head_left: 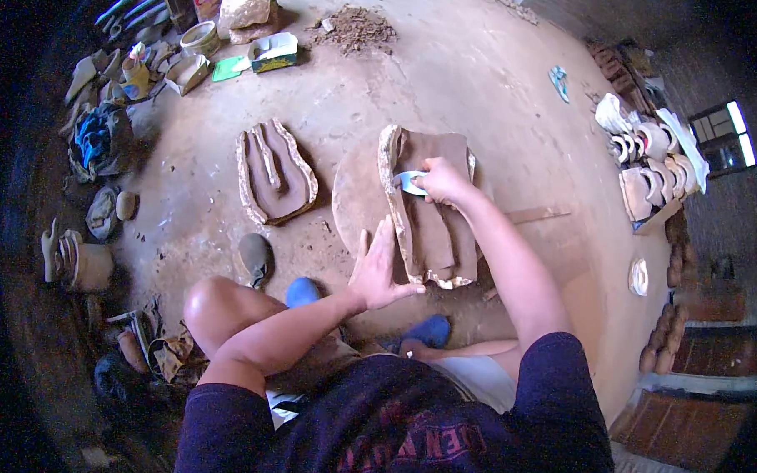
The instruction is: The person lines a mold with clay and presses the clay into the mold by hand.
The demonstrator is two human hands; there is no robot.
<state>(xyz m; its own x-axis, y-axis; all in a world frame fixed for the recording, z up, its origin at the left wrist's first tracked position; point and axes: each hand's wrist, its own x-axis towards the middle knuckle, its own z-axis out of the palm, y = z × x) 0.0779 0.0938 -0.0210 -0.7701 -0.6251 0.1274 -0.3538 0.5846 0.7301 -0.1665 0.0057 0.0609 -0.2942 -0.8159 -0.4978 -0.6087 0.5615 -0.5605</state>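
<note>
A plaster mold lined with brown clay lies in front of me, its pale rim rough along the left side and near end. My right hand is closed on a light blue and white scraper against the clay near the mold's upper left. Fingers spread, my left hand rests against the left rim and near corner. Under the mold is a round board. Farther left sits a second clay-lined mold with a raised strip of clay down its middle.
A dark oval pad lies near my left knee. Beyond are a cardboard box, a bucket and a heap of clay scraps. Curved molded pieces are stacked at the right; a flat wooden strip lies beside the mold.
</note>
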